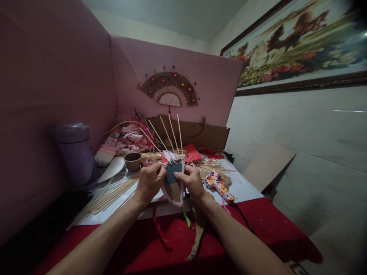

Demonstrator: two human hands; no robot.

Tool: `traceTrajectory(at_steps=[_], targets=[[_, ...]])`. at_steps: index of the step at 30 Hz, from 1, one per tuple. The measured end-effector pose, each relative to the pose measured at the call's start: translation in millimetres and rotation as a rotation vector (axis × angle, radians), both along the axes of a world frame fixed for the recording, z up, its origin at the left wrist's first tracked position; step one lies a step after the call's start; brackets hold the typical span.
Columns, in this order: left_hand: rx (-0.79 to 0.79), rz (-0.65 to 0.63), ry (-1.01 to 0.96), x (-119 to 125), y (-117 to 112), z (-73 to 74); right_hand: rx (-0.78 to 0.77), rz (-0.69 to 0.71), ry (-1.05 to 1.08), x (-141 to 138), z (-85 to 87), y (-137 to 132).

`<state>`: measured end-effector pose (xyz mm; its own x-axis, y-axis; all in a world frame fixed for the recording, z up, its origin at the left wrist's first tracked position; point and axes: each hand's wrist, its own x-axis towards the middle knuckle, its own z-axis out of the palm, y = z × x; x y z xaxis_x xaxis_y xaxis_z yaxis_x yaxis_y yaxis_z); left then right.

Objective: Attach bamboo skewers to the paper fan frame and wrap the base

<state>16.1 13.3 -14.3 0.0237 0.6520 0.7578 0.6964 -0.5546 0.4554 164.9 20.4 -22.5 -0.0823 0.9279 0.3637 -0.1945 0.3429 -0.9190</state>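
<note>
Between my hands is a small curved cardboard fan base (172, 191), its back dark grey and brown, with pale fabric wrapped round its edge. Several thin wooden sticks (164, 139) spread upward from its top edge. My left hand (151, 182) is closed, thumb and forefinger pinching at the base's left edge; whatever is inside the fist is hidden. My right hand (193, 182) grips the right edge, its thumb pressed flat on the grey part. Just right of that hand lies a flower-patterned glue gun (219, 186) with a black cord.
Loose wooden sticks (114, 194) lie at left, near a brown bowl (133, 162) and a white fan-shaped piece (113, 168). Behind are pink fabric scraps (133, 137) and red paper (192, 152). A purple bin (75, 156) stands left. A finished-looking fan (172, 86) hangs on the pink board.
</note>
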Motion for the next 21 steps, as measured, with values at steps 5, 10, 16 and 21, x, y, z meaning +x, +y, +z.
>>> traceTrajectory(at_steps=[5,10,16,21], targets=[[-0.013,-0.007,-0.061,3.0,-1.6,2.6,0.020,-0.018,-0.019,-0.5,2.4,-2.3],[0.003,0.059,-0.093,4.6,0.9,3.5,0.056,0.004,-0.036,-0.7,0.4,-2.1],[0.044,0.073,-0.065,2.9,3.2,0.4,0.053,-0.009,-0.046,-0.7,-1.2,-1.3],[0.029,0.044,-0.058,1.6,1.7,0.4,0.031,-0.008,-0.016,-1.1,-0.1,-1.3]])
